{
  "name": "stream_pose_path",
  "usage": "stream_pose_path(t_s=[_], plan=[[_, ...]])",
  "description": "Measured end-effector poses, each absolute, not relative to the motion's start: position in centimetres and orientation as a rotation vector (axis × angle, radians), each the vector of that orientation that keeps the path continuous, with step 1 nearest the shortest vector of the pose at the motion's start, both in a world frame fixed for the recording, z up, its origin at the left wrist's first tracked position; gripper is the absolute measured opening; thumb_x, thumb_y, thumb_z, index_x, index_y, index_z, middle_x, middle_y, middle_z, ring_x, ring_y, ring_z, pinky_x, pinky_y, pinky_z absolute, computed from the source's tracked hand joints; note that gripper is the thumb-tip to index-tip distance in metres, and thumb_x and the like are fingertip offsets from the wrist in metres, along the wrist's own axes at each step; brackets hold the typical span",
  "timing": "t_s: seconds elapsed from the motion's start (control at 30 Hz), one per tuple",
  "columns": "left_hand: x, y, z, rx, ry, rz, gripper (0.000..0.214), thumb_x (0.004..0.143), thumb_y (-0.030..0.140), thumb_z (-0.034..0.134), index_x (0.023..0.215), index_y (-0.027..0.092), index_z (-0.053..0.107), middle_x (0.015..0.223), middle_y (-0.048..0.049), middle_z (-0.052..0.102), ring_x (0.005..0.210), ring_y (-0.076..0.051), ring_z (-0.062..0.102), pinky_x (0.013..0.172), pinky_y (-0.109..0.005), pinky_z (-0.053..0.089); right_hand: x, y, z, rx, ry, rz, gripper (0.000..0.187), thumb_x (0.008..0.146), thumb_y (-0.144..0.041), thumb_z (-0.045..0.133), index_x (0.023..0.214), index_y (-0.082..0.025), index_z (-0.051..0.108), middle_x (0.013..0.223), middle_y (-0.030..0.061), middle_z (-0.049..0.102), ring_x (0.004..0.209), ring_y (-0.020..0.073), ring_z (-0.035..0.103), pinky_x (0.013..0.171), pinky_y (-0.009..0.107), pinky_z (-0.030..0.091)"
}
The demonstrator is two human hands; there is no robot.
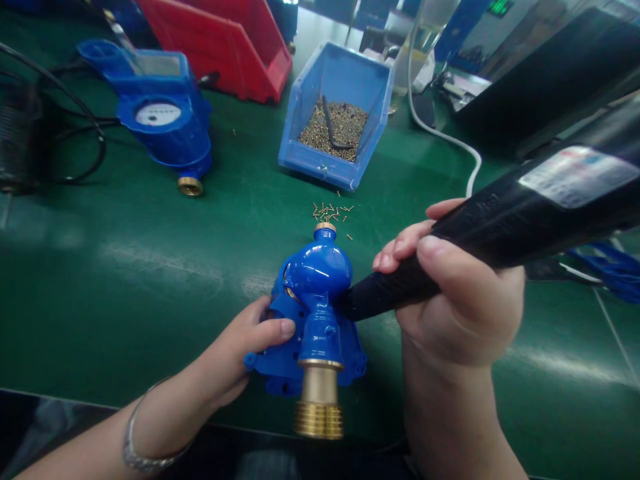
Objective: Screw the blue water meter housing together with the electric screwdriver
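Note:
A blue water meter [320, 273] with brass threaded ends lies on the green bench near its front edge. My left hand [265, 333] grips its left side, thumb on the blue housing and the other fingers mostly hidden beneath. In my right hand [450, 287] is a black electric screwdriver [480, 233], held at a slant with its narrow nose against the meter's right side. The tip of the tool is hidden behind the blue body. Several small brass screws [327, 213] lie loose just beyond the meter's far brass end.
A blue bin [320, 167] holds many small screws and a black hex key [330, 127]. Left of it stand a red bin [225, 60] and another blue water meter [165, 113] with its lid up. Black cables run at far left; a white cable [445, 133] curves at right.

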State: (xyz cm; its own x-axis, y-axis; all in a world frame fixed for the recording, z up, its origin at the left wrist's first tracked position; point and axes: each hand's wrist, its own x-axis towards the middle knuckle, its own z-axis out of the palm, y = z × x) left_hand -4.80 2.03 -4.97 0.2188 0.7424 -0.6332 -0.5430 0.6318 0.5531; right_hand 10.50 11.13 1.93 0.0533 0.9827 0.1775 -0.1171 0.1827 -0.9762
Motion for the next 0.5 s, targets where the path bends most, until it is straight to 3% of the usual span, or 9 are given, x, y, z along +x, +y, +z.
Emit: stream_pose_path(t_s=[0.33, 0.5], plan=[[-4.78, 2.13, -4.58, 0.249, 1.054, 0.872, 0.048, 0.057, 0.038, 0.076, 0.098, 0.017, 0.063, 0.092, -0.0109, 0.070, 0.082, -0.027, 0.066, 0.073, -0.034, 0.052, 10.51, 11.01, 1.59, -1.000, -1.182, 1.061, 0.019, 0.068, -0.017, 0.054, 0.086, -0.020, 0.050, 0.057, -0.0065, 0.053, 0.047, 0.0114, 0.054, 0.049, 0.028, 0.046], [-4.93, 2.26, -4.54, 0.333, 1.057, 0.875, 0.048, 0.058, 0.040, 0.074, 0.096, 0.012, 0.065, 0.091, -0.0125, 0.071, 0.079, -0.026, 0.066, 0.075, -0.035, 0.051, 10.95, 11.74, 2.35, -0.906, -1.193, 1.180, 0.027, 0.062, -0.017, 0.056, 0.088, -0.019, 0.052, 0.056, -0.0051, 0.056, 0.046, 0.0131, 0.054, 0.049, 0.029, 0.046]])
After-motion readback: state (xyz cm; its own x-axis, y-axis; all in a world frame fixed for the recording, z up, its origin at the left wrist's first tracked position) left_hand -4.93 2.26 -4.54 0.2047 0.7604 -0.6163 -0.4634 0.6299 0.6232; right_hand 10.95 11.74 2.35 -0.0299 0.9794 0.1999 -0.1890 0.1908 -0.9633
